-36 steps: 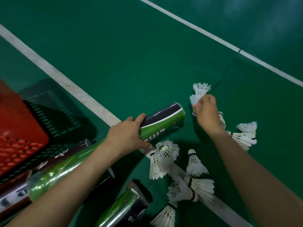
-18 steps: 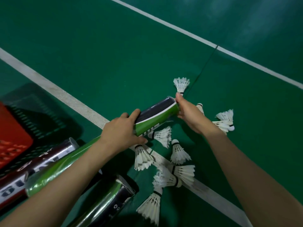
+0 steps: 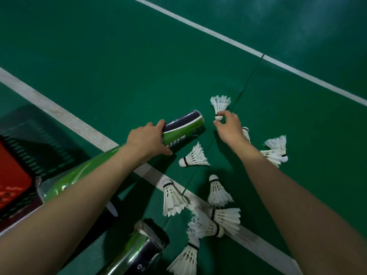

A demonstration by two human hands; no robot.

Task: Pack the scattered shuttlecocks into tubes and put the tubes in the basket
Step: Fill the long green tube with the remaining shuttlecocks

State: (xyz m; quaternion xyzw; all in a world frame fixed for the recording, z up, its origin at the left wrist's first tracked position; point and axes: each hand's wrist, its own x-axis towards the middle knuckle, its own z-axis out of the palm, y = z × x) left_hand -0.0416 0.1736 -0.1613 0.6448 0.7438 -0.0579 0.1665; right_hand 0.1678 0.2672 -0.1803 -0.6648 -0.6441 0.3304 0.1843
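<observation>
My left hand point(image 3: 148, 140) grips a long green and dark tube point(image 3: 184, 126) that lies slanted on the court, its far end pointing right. My right hand point(image 3: 228, 128) pinches the cork of a white shuttlecock point(image 3: 220, 103) just right of that tube end, feathers pointing away from me. Several more white shuttlecocks lie scattered on the floor: one point(image 3: 193, 156) below the tube, two point(image 3: 276, 150) right of my wrist, and a cluster point(image 3: 214, 215) nearer to me. A corner of the red basket point(image 3: 12, 179) shows at the left edge.
A second green and dark tube point(image 3: 137, 253) lies at the bottom centre, its end toward the shuttlecock cluster. Another dark tube is partly hidden under my left forearm. White court lines point(image 3: 83, 126) cross the green floor.
My right hand has left the tube's far end and taken hold of the shuttlecock just beyond it. My left hand keeps its grip on the tube.
</observation>
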